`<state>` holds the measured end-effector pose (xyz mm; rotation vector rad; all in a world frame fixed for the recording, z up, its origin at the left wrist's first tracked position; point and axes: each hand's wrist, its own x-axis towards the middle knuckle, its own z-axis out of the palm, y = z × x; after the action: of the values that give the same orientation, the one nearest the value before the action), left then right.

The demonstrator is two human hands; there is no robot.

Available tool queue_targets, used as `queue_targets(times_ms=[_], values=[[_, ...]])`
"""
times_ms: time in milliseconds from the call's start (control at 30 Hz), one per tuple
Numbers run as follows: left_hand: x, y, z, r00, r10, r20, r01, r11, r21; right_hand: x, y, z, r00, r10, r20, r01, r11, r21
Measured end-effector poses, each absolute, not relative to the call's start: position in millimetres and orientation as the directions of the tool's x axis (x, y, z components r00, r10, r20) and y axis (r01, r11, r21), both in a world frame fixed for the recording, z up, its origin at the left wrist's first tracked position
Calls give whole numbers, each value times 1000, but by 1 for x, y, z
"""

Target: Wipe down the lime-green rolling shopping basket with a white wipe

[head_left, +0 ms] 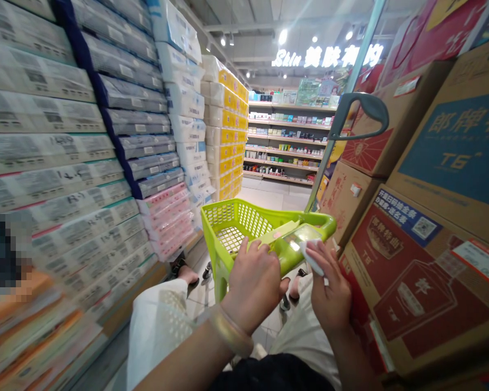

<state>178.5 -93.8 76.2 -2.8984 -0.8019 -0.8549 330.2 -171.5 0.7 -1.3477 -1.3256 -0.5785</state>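
Observation:
A lime-green plastic shopping cart [217, 239] with a lattice basket stands in front of me. My left hand [255, 279] is closed over the cart's near side, fingers on top and thumb low on the right. My right hand [332, 290] holds a wad of white tissue [312, 259] between its fingers. The tissue touches the glossy handle panel [299, 239] at the cart's right. Inside the part of the basket that shows, only the lattice floor is visible.
Stacked packs of paper tissue [71, 146] line the left, with yellow-fronted packs [228, 130] farther on. Cardboard cartons [424, 271] rise close on the right. A grey handle [361, 100] on a slanted pole stands ahead. Stocked shelves [287, 138] cross the back.

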Motion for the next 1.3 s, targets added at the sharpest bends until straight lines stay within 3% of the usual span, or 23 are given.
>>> queue_targets(times_ms=[100,267,467,700,867,1100,1233,1300], values=[[179,-94,74,716,466,520,487,-867,107,328,-171,-2,270,358,894,900,236,-367],[172,-94,83,772,503,388,521,-851,68,316,-168,-2,65,390,919,912,352,-213],[160,-91,89,782,523,340,533,-843,72,332,-166,2,323,315,892,889,223,-400],[147,-85,88,801,466,376,490,-871,36,309,-165,-1,27,395,918,909,373,-187],[138,-78,84,808,455,375,475,-879,43,324,-163,11,224,368,903,907,260,-331],[130,-75,83,805,464,369,475,-877,66,308,-160,25,-27,483,875,900,392,-189],[128,-77,84,806,474,355,482,-873,72,314,-152,39,156,529,834,909,254,-331],[129,-77,83,800,476,365,485,-871,74,310,-148,49,131,619,775,892,268,-365]])
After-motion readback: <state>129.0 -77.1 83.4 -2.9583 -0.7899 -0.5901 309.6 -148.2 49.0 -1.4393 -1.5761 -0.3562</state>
